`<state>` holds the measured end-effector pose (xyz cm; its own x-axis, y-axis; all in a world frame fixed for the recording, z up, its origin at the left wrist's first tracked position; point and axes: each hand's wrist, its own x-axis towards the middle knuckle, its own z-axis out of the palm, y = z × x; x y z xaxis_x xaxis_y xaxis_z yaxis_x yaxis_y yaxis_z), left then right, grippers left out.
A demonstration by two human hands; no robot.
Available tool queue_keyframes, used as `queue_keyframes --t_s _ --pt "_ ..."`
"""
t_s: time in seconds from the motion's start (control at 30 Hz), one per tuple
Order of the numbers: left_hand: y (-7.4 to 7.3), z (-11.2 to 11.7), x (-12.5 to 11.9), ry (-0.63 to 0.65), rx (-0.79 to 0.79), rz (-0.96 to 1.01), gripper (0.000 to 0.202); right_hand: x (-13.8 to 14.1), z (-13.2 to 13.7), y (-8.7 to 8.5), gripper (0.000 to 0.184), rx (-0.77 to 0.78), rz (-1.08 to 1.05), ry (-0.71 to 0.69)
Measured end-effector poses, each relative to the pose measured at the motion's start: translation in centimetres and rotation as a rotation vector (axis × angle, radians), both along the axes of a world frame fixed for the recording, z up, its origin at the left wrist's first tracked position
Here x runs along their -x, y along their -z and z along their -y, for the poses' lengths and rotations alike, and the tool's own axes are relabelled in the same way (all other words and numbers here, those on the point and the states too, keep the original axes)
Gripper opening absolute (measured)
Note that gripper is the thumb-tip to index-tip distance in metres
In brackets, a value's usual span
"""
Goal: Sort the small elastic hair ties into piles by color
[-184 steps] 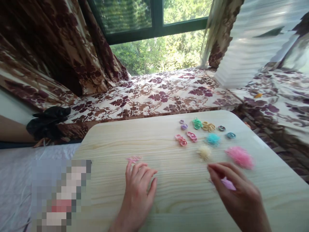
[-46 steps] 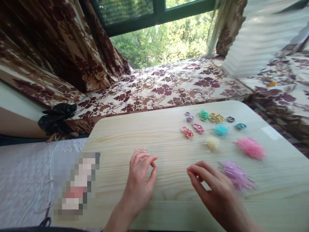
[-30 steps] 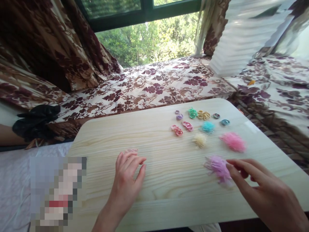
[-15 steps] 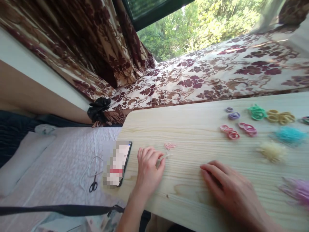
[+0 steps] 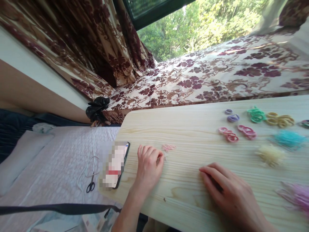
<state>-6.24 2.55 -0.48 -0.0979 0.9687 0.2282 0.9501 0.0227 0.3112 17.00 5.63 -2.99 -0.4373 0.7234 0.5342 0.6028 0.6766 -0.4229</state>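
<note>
My left hand [image 5: 149, 164] rests near the left end of the wooden table [image 5: 188, 129], its thumb and fingertips pinched together. A thin pale strand [image 5: 165, 157], perhaps a small rubber band, pokes out from the pinch. Just beyond those fingertips lies a small heap of thin pink bands [image 5: 169, 147]. Farther right, my right hand [image 5: 228, 187] lies on the table with its fingers together and the thumb tip near the index finger. Nothing shows in it, and its palm side is hidden.
Hair ties lie at the back right: purple [image 5: 233, 118], green [image 5: 257, 115], yellow [image 5: 282, 120], red [image 5: 231, 137] and pink [image 5: 247, 132]. Nearer are piles of thin blue [image 5: 289, 139], cream [image 5: 270, 154] and lilac [image 5: 295, 196] bands. A phone [image 5: 117, 166] lies left; scissors [image 5: 90, 186] rest on the bed.
My left hand has drawn back very slightly from the pink bands, and less of the pale strand shows. The right hand stays in place. The view has shifted a little.
</note>
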Motion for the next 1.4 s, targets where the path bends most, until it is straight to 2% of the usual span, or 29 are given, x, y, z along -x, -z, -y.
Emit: queue_keyframes --t_s 0.2,0.37,0.5,0.7,0.9,1.4 --pt "-0.2 -1.2 0.1 -0.018 -0.036 -0.019 0.01 -0.1 0.1 0.0 0.024 -0.007 -0.012 0.001" --pt "-0.7 0.5 -0.2 0.008 -0.035 -0.005 0.014 -0.1 0.0 0.1 0.024 -0.011 0.008 -0.003" --pt "-0.6 1.8 -0.9 0.047 0.022 0.026 0.015 0.0 -0.1 0.1 0.023 -0.013 0.019 -0.013" --pt "-0.4 2.6 -1.2 0.096 0.048 0.081 0.016 0.0 0.0 -0.2 0.025 -0.018 0.008 -0.007" --pt "-0.9 1.7 -0.6 0.052 -0.009 0.044 0.013 -0.1 0.0 0.1 0.025 -0.004 0.018 -0.001" --pt "-0.8 0.4 -1.4 0.085 0.089 0.032 0.013 -0.1 0.1 -0.1 0.028 0.015 0.013 0.003"
